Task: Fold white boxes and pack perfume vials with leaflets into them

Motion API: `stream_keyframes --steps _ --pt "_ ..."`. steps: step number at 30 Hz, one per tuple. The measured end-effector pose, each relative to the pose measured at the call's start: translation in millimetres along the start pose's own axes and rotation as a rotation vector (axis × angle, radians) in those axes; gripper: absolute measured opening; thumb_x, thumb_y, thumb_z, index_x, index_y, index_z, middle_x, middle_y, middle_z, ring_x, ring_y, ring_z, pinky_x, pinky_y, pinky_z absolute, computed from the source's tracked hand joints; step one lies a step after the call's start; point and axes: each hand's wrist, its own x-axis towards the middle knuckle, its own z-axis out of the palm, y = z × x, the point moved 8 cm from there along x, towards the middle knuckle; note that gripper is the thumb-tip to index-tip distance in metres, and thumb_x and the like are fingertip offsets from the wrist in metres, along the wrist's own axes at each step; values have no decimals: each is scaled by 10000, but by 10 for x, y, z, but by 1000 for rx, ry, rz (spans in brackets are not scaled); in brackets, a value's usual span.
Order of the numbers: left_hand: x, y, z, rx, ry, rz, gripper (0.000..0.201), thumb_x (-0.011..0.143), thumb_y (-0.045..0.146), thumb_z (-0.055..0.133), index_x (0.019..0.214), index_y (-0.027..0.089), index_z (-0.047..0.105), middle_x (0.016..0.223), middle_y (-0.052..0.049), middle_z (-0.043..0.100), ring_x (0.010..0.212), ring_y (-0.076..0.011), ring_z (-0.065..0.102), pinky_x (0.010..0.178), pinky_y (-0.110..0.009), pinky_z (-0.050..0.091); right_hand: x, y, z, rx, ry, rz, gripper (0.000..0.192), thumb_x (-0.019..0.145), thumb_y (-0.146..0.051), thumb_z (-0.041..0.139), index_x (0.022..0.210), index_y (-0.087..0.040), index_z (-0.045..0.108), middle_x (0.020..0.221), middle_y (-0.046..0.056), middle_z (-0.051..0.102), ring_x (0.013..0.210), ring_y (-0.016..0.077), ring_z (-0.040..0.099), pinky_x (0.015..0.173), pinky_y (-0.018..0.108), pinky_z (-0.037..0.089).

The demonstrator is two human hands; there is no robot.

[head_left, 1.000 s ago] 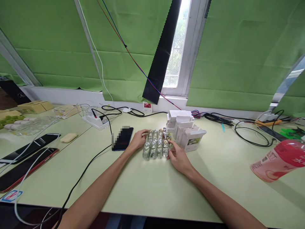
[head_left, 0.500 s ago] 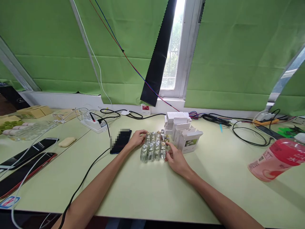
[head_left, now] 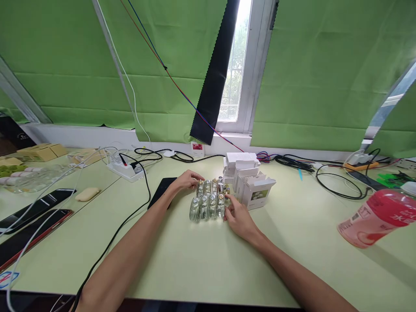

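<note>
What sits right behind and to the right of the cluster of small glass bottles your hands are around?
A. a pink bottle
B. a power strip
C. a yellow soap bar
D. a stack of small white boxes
D: the white boxes stand just behind and right of the glass bottles, which the left hand and right hand flank on the table.

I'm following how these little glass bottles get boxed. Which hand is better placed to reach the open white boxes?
Probably the right hand. It rests at the right edge of the glass bottles, right beside the white boxes. The left hand is on the far left side of the cluster, with the bottles between it and the boxes.
</note>
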Motion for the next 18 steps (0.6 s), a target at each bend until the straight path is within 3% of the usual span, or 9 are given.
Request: stream_keyframes --steps 6,9,12,15,18 --pt "38 81 -48 125 -26 87 364 573 145 587 840 133 835 414 39 487 388 -84 360 416 -225 274 8 29 16 21 4 -7 500 923 -147 457 1419 -94 498 709 25 694 688 206 669 721 324 490" --pt "54 131 -54 189 -17 131 366 549 152 588 820 150 834 496 17 592 405 -90 398 429 -229 302 12 25 20 21 4 -8 499 920 -141 458 1415 -90 498 711 24 693 692 206 675 724 322 494" --pt "67 209 -57 237 5 189 280 548 171 627 750 164 820 675 -33 731 529 -136 556 510 -234 407 9 18 20 15 1 -4 492 921 -140 456 1409 -105 503 704 16 687 687 201 676 724 318 496" --pt "77 331 -76 269 40 241 173 601 264 707 711 167 799 778 -72 776 724 -207 673 654 -260 505 5 18 18 10 5 -8 486 923 -146 455 1406 -118 503 700 10 683 679 197 672 723 317 495" --pt "88 539 -128 297 106 288 290 698 423 733 801 159 797 872 -102 788 819 -234 703 740 -298 538 4 17 21 14 5 -19 492 923 -148 456 1411 -115 498 698 11 682 672 198 663 708 315 489"
